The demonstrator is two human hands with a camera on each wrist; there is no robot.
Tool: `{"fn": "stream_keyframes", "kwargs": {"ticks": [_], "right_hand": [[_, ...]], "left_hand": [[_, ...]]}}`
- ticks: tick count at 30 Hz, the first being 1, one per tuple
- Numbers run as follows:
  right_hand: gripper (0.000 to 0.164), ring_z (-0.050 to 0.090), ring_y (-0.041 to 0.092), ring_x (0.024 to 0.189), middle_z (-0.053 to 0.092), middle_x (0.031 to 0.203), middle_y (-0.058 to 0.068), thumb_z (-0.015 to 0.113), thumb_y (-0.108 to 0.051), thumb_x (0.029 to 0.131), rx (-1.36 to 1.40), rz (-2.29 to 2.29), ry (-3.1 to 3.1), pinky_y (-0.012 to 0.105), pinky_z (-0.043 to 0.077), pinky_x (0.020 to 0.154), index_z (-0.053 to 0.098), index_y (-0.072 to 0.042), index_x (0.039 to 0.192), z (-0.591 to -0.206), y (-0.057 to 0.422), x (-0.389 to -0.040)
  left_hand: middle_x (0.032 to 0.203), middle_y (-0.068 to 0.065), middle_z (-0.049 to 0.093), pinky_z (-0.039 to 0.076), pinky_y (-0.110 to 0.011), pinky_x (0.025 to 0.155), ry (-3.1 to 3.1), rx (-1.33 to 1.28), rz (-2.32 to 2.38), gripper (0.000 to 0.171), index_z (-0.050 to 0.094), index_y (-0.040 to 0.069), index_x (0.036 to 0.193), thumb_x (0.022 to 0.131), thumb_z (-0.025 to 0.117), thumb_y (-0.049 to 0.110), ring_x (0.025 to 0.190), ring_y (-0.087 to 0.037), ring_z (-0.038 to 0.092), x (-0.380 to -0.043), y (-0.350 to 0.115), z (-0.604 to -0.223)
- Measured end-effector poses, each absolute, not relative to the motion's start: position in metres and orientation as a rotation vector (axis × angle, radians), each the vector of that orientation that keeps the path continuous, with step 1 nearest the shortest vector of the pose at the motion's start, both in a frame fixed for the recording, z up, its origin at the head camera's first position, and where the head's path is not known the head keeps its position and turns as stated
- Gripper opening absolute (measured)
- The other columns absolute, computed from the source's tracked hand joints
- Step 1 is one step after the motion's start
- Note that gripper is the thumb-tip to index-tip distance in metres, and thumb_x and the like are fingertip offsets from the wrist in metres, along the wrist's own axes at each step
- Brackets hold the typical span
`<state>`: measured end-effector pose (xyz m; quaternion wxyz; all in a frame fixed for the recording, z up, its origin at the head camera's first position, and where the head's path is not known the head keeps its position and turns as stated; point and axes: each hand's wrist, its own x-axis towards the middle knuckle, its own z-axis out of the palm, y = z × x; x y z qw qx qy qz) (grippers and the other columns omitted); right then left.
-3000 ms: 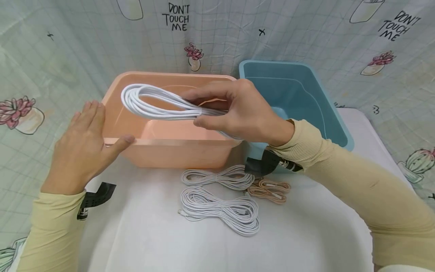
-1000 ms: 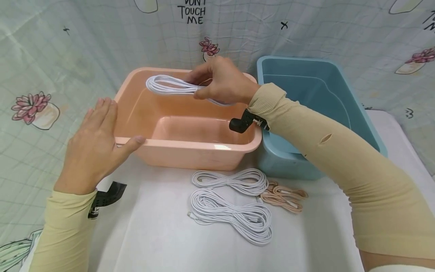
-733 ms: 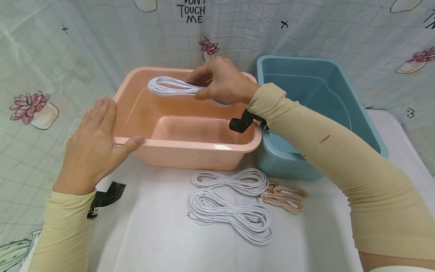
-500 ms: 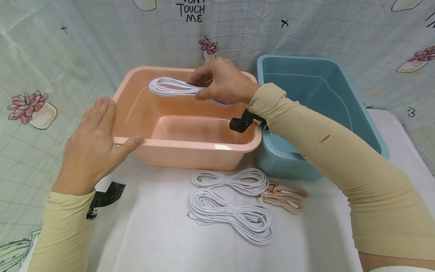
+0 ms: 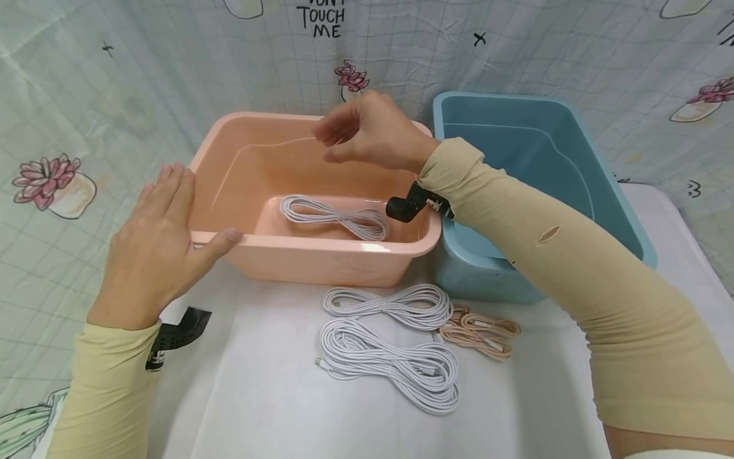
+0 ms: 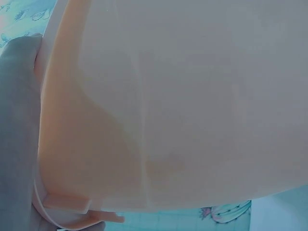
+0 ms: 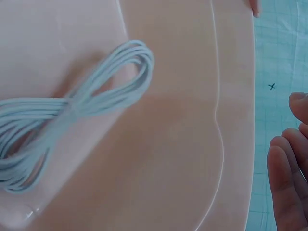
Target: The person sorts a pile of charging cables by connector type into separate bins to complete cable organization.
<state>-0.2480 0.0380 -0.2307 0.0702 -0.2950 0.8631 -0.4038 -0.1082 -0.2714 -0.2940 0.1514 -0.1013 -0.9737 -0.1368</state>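
A white cable bundle (image 5: 335, 218), coiled and tied at its middle, shows low inside the peach tub (image 5: 321, 261), over the tub's floor. In the right wrist view the same cable bundle (image 7: 77, 103) appears with its loops spread to both sides of the tie. Above the tub's back right part is my right hand (image 5: 373, 134), thumb and fingers apart, holding nothing. My left hand (image 5: 151, 242) rests with straight fingers along the tub's left end, thumb on the front rim. The left wrist view is mostly filled by the tub's outer wall (image 6: 144, 120).
To the right of the peach tub stands a blue tub (image 5: 487, 280), partly behind my right forearm. In front lie two white cable bundles (image 5: 390, 306) and a tan cable bundle (image 5: 482, 331) on the white tablecloth (image 5: 298, 408). A printed curtain (image 5: 401, 57) hangs behind.
My right hand has let go of the white cable bundle, which dropped into the peach tub. Earlier the hand carried it back over the tub. My left hand stays on the rim.
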Motion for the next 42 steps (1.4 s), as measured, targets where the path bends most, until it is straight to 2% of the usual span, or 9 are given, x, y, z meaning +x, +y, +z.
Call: {"fn": "stream_keyframes", "kwargs": {"ticks": [5, 12, 16, 22, 30, 42], "right_hand": [[0.034, 0.073, 0.010, 0.103, 0.077, 0.120, 0.009, 0.083, -0.013, 0.086, -0.914, -1.193, 2.602, 0.023, 0.059, 0.093, 0.078, -0.011, 0.120, -0.228, 0.036, -0.246], [0.031, 0.072, 0.007, 0.100, 0.078, 0.112, 0.002, 0.084, -0.014, 0.086, -0.950, -1.142, 2.602, 0.022, 0.059, 0.092, 0.078, -0.013, 0.117, -0.224, 0.037, -0.242], [0.030, 0.072, 0.005, 0.099, 0.077, 0.109, -0.001, 0.084, -0.014, 0.086, -0.969, -1.147, 2.603, 0.021, 0.060, 0.090, 0.077, -0.014, 0.115, -0.222, 0.039, -0.238], [0.028, 0.073, 0.005, 0.096, 0.078, 0.108, -0.001, 0.084, -0.014, 0.085, -1.014, -1.143, 2.614, 0.022, 0.060, 0.088, 0.078, -0.014, 0.112, -0.216, 0.041, -0.232], [0.026, 0.074, 0.006, 0.092, 0.078, 0.106, -0.001, 0.085, -0.016, 0.084, -1.046, -1.107, 2.613, 0.023, 0.061, 0.086, 0.079, -0.015, 0.110, -0.207, 0.045, -0.219], [0.026, 0.074, 0.010, 0.090, 0.080, 0.105, 0.002, 0.084, -0.011, 0.083, -1.144, -1.212, 2.520, 0.027, 0.061, 0.085, 0.080, -0.012, 0.109, -0.197, 0.055, -0.188]], "left_hand": [[0.171, -0.022, 0.026, 0.024, -0.063, 0.128, -2.790, -0.279, -0.399, 0.109, 0.023, 0.001, 0.164, 0.091, 0.053, 0.076, 0.161, -0.038, 0.022, -0.107, -0.272, -0.293], [0.170, -0.026, 0.023, 0.018, -0.055, 0.133, -2.806, -0.302, -0.374, 0.109, 0.020, -0.002, 0.164, 0.093, 0.050, 0.076, 0.161, -0.041, 0.020, -0.107, -0.273, -0.295], [0.170, -0.026, 0.023, 0.019, -0.056, 0.132, -2.807, -0.305, -0.371, 0.109, 0.020, -0.002, 0.164, 0.093, 0.050, 0.076, 0.161, -0.042, 0.020, -0.107, -0.271, -0.295], [0.172, -0.024, 0.019, 0.020, -0.060, 0.130, -2.825, -0.287, -0.402, 0.107, 0.019, 0.000, 0.164, 0.094, 0.053, 0.072, 0.162, -0.041, 0.018, -0.108, -0.272, -0.294], [0.170, -0.026, 0.023, 0.018, -0.057, 0.132, -2.812, -0.301, -0.405, 0.105, 0.020, -0.002, 0.164, 0.094, 0.053, 0.070, 0.161, -0.042, 0.021, -0.107, -0.272, -0.294], [0.171, -0.025, 0.020, 0.018, -0.060, 0.131, -2.838, -0.280, -0.418, 0.105, 0.018, -0.001, 0.164, 0.095, 0.054, 0.069, 0.162, -0.041, 0.018, -0.106, -0.271, -0.292]]}}
